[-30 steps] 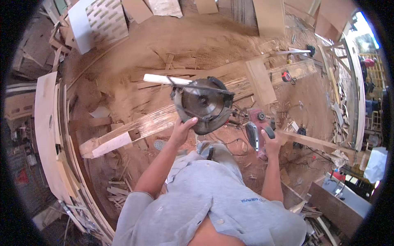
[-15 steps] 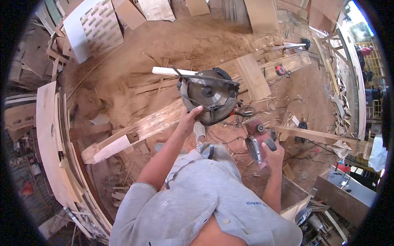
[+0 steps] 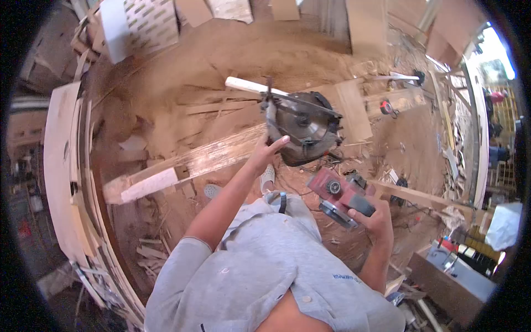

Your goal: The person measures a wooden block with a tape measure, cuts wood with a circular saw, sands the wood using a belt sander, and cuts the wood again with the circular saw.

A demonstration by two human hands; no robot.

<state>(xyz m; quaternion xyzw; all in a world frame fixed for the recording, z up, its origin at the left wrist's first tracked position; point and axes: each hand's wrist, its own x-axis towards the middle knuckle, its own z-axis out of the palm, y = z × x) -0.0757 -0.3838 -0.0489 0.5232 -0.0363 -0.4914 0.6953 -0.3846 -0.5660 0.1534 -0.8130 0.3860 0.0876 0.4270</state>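
My left hand point(image 3: 267, 155) is closed on the edge of a circular saw point(image 3: 304, 124), thumb on top. The saw is held up in front of me with its round blade facing up toward me. My right hand point(image 3: 377, 219) grips the black handle of a red electric planer point(image 3: 337, 191), tilted on its side so its flat metal base faces me. The planer is lower and to the right of the saw, and the two tools are apart. The fingers under each tool are partly hidden.
A long wooden plank point(image 3: 221, 152) lies across the sawdust-covered floor beyond the saw. On its far part sits a red tape measure point(image 3: 386, 107), near a flat board point(image 3: 354, 110). Boards stand stacked at the left point(image 3: 61, 171). An open box point(image 3: 453, 276) is at the lower right.
Circular saw and left hand have shifted right, and the saw has tipped. The planer has turned in my right hand, its front swinging left and its base now facing more toward me.
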